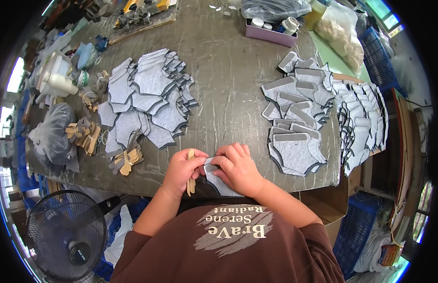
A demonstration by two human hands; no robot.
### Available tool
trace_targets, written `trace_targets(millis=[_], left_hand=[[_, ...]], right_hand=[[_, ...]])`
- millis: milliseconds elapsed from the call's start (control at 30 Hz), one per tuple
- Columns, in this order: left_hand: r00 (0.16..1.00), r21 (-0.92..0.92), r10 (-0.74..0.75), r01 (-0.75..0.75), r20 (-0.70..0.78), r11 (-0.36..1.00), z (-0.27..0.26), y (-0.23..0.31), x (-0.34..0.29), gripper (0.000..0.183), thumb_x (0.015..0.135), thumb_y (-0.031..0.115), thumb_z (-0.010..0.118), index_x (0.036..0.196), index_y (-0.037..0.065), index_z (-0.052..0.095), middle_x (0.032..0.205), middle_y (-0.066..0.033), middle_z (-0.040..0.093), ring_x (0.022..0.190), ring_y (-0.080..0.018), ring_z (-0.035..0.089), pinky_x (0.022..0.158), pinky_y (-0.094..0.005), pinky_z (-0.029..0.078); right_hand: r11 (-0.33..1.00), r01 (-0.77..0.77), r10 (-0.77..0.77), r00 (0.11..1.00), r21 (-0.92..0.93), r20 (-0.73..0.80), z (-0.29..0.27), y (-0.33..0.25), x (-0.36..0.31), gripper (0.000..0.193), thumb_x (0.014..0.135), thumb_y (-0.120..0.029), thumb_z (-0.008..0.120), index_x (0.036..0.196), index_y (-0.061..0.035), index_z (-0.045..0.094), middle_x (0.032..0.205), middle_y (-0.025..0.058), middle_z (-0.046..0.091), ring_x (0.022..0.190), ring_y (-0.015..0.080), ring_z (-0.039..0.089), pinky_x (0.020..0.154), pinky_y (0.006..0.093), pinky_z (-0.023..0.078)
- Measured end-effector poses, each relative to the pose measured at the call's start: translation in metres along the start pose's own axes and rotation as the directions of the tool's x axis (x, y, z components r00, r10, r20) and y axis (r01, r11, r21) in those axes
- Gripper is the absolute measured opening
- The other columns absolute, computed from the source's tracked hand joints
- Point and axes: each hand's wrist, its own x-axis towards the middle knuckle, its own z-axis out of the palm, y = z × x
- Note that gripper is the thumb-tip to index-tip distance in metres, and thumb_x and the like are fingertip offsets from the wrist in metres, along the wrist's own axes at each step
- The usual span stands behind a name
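Observation:
At the table's near edge, my two hands meet over a cut grey fabric piece [223, 185] with a dark edge. The fingers of my right hand [241, 170] are closed on its top, beside a darker grey strip [210, 169]. My left hand [182, 167] is closed too, with slim tan strips [190, 186] held upright in it, and its thumb and fingertip pinch near the piece's corner. Fingers hide part of that corner. Left of my hands lies a heap of similar grey pieces [153, 80]. To the right, overlapping grey pieces [294, 148] carry darker strips along their edges.
Bundles of tan strips [88, 137] and a clear plastic bag [56, 134] lie on the table's left. A purple box [271, 36] with jars stands at the back. More grey pieces [363, 125] hang over the right side. A black fan [66, 236] stands below left.

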Motion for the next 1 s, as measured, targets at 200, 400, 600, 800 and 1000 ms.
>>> trace_targets(millis=[200,400,600,800,1000], left_hand=[[0.99,0.1,0.057,-0.044,-0.131,0.994,0.011,-0.006,-0.002,0.008,0.084,0.003,0.06,0.091,-0.001,0.061,0.064,-0.0046,0.059,0.047,-0.0054,0.046,0.042,-0.0188,0.034],[0.946,0.473,0.299,-0.207,-0.125,0.856,0.016,-0.01,-0.004,0.011,0.087,0.004,0.058,0.092,-0.004,0.064,0.068,-0.0033,0.058,0.056,-0.0103,0.056,0.057,-0.0225,0.046],[0.76,0.752,0.641,-0.485,0.11,0.445,0.018,0.0,-0.003,0.019,0.09,0.009,0.057,0.101,-0.006,0.062,0.085,-0.0107,0.057,0.076,-0.0163,0.057,0.064,-0.0289,0.045],[0.687,0.614,0.667,-0.667,0.288,0.422,0.044,0.006,-0.004,0.029,0.093,0.006,0.04,0.114,-0.006,0.056,0.095,-0.0159,0.055,0.082,-0.0238,0.055,0.072,-0.0322,0.044],[0.57,0.687,0.679,-0.715,0.462,0.133,0.052,0.01,-0.004,0.035,0.095,0.014,0.042,0.12,-0.009,0.05,0.103,-0.021,0.052,0.09,-0.0334,0.052,0.081,-0.0392,0.043]], right_hand=[[0.993,0.008,-0.011,1.0,0.119,0.027,-0.011,-0.003,0.001,0.032,0.062,-0.009,0.076,0.084,-0.0123,0.053,0.099,0.0047,0.054,0.094,0.0269,0.049,0.082,0.0391,0.035],[0.876,-0.075,0.169,0.973,0.477,-0.157,-0.062,0.006,-0.019,0.016,0.073,0.0,0.066,0.079,-0.0078,0.054,0.077,0.0059,0.057,0.074,0.0269,0.056,0.067,0.0361,0.044],[0.809,-0.257,0.143,0.958,-0.529,-0.248,-0.133,0.025,-0.009,0.017,0.07,-0.001,0.064,0.085,-0.0072,0.062,0.08,0.0077,0.06,0.08,0.0294,0.056,0.075,0.0427,0.041],[0.914,-0.255,0.305,0.945,0.316,-0.116,-0.041,-0.003,0.002,0.012,0.074,-0.006,0.066,0.086,-0.0027,0.068,0.082,0.0151,0.065,0.079,0.0318,0.063,0.072,0.0399,0.049],[0.701,-0.408,0.477,0.878,0.584,0.041,-0.023,-0.011,0.006,0.011,0.08,-0.007,0.066,0.087,0.0013,0.065,0.077,0.0141,0.065,0.066,0.0234,0.06,0.062,0.0321,0.048]])
